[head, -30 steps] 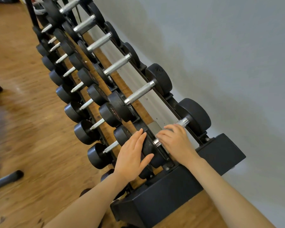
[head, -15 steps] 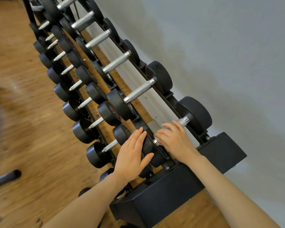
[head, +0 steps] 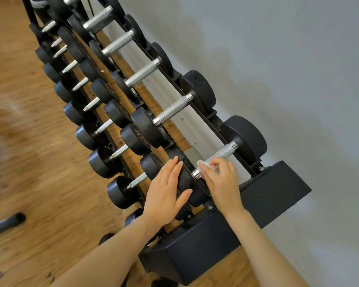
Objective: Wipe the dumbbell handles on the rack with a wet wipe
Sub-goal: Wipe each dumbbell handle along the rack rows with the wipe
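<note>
A white wet wipe (head: 204, 164) is pinched under the curled fingers of the right hand (head: 222, 181) and pressed onto the near end of the knurled handle (head: 223, 152) of the nearest top-row dumbbell. A second ago the wipe was hidden beneath those fingers; it is now seen bunched just ahead of the fingertips, and more bare handle is exposed beyond them, toward the far weight head (head: 248, 137) by the wall (head: 278, 59). The left hand (head: 166, 193) is kept where it was, fingers straight and relaxed, laid flat on the near weight head (head: 187, 181), the thumb spread toward the right hand. The rack (head: 195, 245) is seen below both wrists.
</note>
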The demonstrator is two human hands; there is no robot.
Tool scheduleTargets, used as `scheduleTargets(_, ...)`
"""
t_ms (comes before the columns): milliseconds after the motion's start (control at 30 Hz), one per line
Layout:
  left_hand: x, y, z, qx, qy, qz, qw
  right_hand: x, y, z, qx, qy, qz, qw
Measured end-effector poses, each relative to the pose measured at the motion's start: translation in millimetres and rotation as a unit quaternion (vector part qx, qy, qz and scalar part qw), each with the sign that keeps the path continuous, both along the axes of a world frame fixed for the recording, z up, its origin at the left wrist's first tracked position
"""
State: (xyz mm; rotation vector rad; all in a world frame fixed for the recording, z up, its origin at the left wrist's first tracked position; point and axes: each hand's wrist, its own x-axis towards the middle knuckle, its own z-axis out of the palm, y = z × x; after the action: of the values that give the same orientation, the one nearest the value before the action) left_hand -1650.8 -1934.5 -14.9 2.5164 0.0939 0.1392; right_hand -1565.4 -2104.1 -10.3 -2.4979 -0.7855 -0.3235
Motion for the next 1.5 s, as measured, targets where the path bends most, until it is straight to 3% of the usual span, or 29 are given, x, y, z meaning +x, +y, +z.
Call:
scheduleTargets(67,0,0,-1,0.001,0.002,0.001,1.0,-6,4,-2,0.123,0.12,-0.033,0.985)
scheduleTargets(167,0,-1,-1,0.003,0.005,0.003,1.0,-16,9,1,0.222,0.146,-0.064,0.962)
scheduleTargets(267,0,-1,-1,0.01,0.006,0.005,1.0,-22,11,1,0.208,0.086,-0.057,0.973)
scheduleTargets(400,0,-1,-1,0.01,0.006,0.006,1.0,-24,12,-3,0.239,0.165,-0.064,0.955)
scheduleTargets(500,-1,-2,1,0.008,0.004,0.007,1.0,-20,8,-6,0.21,0.162,-0.025,0.964)
scheduleTargets(633,0,-3,2,0.006,0.013,0.011,1.0,-13,2,-5,0.264,0.198,-0.077,0.941)
scheduleTargets(800,-1,-3,1,0.002,0.015,0.013,1.0,-22,5,-1,0.223,0.17,0.01,0.96)
scheduleTargets(933,-1,-4,1,0.005,0.013,0.018,1.0,-14,1,-4,0.312,0.26,-0.067,0.911)
scheduleTargets(1200,-1,-3,2,0.007,0.021,0.019,1.0,-24,7,-5,0.301,0.264,-0.051,0.915)
scheduleTargets(1333,0,2,13,0.018,0.049,0.0,0.999,-30,11,2,0.29,0.17,-0.072,0.939)
scheduleTargets(1500,1,13,32,0.043,0.073,-0.026,0.996,-30,10,19,0.262,0.118,-0.117,0.951)
